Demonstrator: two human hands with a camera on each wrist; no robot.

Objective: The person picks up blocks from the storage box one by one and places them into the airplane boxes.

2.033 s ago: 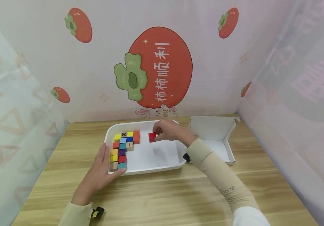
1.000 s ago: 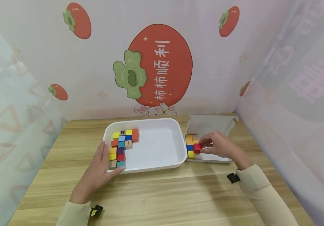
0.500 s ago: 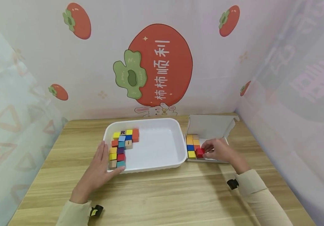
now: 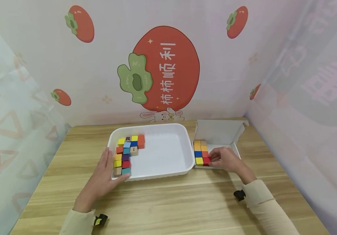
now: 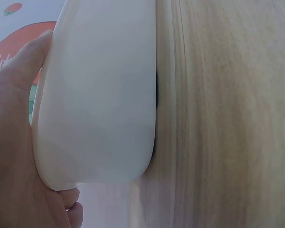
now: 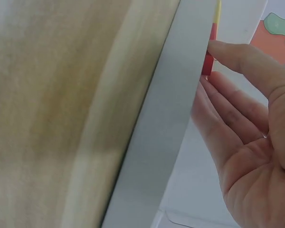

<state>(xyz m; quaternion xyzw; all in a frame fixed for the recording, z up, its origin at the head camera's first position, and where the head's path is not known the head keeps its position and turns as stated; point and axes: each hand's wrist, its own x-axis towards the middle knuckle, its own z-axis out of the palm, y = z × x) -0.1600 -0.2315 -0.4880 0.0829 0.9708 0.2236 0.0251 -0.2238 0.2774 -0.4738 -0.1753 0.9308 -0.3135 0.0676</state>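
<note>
The white tray [image 4: 168, 176] holds several coloured wooden cubes at its left side. My left hand [image 4: 102, 178] rests at its near left corner, straight fingers along the left wall and thumb on the front rim [image 5: 42, 95]. My right hand [image 4: 225, 159] reaches into the open white box [image 4: 239, 151] and pinches a red cube [image 4: 206, 161] at the box's front side. That cube sits right of a yellow cube [image 4: 199, 161] and in front of an orange-red one [image 4: 205, 154]. In the right wrist view the thumb lies against the red cube [image 6: 207, 65].
Behind the red cube, the box also holds blue, orange and plain wood cubes [image 4: 203, 143]. Its raised lid [image 4: 219, 131] stands at the back. Tray and box are side by side on the wooden table [image 4: 162, 209]. A printed cloth [image 4: 103, 71] hangs behind the table.
My right hand has carried the red cube from the tray rightward into the box and lowered it into the front row beside the yellow cube. My left hand has stayed at the tray corner.
</note>
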